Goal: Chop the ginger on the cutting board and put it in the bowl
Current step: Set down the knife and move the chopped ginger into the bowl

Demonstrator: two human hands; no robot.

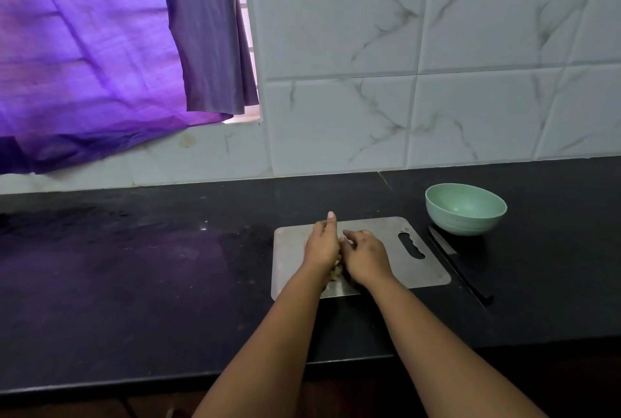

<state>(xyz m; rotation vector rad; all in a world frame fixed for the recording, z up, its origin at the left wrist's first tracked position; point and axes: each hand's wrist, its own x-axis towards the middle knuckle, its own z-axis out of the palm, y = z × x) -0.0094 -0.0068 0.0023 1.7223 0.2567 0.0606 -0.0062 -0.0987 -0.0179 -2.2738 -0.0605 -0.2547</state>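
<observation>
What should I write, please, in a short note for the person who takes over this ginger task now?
Left hand and right hand: both on the steel cutting board, cupped around the ginger pieces; exact grip hidden.
Knife: lying on the counter, right of the board.
Green bowl: behind the knife, looks empty.
Done: chopping, apparently.
Left: move the ginger into the bowl.
</observation>
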